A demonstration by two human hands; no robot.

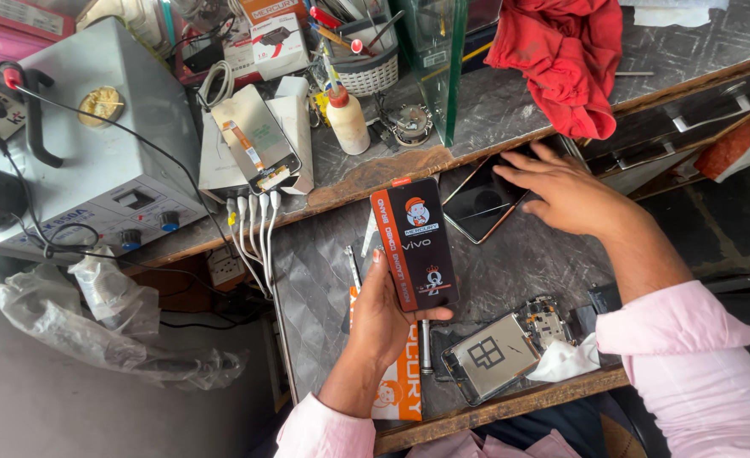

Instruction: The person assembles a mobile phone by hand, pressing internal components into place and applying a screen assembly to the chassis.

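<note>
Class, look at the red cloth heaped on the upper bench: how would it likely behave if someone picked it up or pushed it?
The red cloth lies crumpled in soft folds, so it would probably hang floppy when lifted. One end droops over the bench edge, so a push might slide it off. It looks light and unlikely to break or roll.

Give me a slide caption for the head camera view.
Left hand holds up a black phone-part pack; right hand rests on a dark screen panel.
</note>
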